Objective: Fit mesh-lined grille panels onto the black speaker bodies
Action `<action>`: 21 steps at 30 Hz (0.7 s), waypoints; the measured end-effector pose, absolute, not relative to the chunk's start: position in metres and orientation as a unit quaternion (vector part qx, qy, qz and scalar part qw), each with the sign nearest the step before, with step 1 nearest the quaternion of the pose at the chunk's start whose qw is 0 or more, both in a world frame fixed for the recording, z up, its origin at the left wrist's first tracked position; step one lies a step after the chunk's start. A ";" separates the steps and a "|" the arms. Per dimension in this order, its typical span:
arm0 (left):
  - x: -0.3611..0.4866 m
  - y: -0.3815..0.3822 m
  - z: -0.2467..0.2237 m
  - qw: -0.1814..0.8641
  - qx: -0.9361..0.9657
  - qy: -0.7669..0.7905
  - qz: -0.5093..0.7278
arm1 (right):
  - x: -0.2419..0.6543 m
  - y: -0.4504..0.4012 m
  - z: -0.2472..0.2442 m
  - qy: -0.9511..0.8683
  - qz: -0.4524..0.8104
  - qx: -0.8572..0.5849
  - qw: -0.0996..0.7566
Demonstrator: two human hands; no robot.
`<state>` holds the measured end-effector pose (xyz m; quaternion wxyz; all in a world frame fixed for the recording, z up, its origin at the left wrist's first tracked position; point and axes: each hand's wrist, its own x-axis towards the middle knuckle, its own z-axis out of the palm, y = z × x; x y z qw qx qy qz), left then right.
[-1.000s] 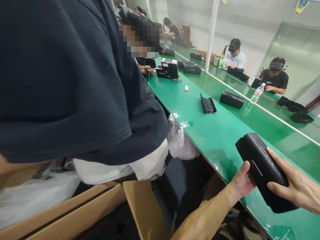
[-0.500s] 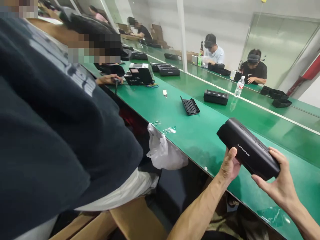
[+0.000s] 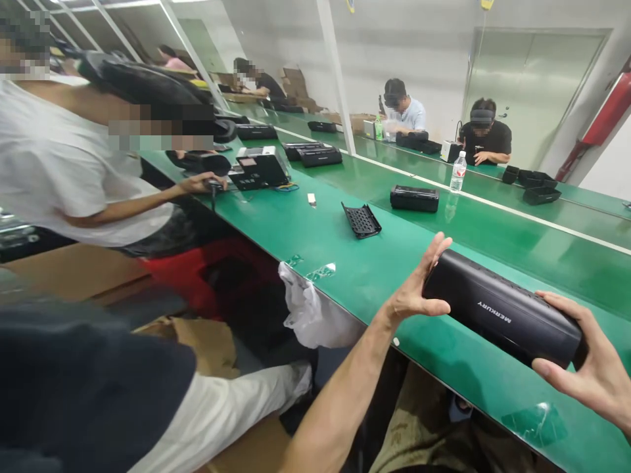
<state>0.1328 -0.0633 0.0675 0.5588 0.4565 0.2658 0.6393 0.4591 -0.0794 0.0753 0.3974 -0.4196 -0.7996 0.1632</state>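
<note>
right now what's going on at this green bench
The left hand and right hand hold a black MERKURY unit by its two ends, above the green bench. A black perforated panel lies farther along it. Across the bench, a clear bottle stands near another black unit.

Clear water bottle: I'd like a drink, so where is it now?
In the head view, the water bottle stands right of centre on the green table, by its white line, just right of a closed black case.
</note>
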 end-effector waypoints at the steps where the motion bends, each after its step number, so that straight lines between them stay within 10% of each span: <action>1: 0.128 -0.063 0.073 0.566 0.478 0.269 0.615 | 0.461 -0.079 0.076 -0.800 0.168 -0.419 0.394; 8: 0.162 -0.061 0.050 0.566 0.406 0.273 0.663 | 0.479 -0.056 0.093 -0.740 0.328 -0.471 0.350; 13: 0.201 -0.068 0.037 0.632 0.157 0.375 0.660 | 0.459 -0.034 0.055 -0.531 0.523 -0.401 0.532; 21: 0.216 -0.095 0.033 0.699 0.086 0.461 0.540 | 0.433 -0.025 0.000 -0.387 0.583 -0.404 0.588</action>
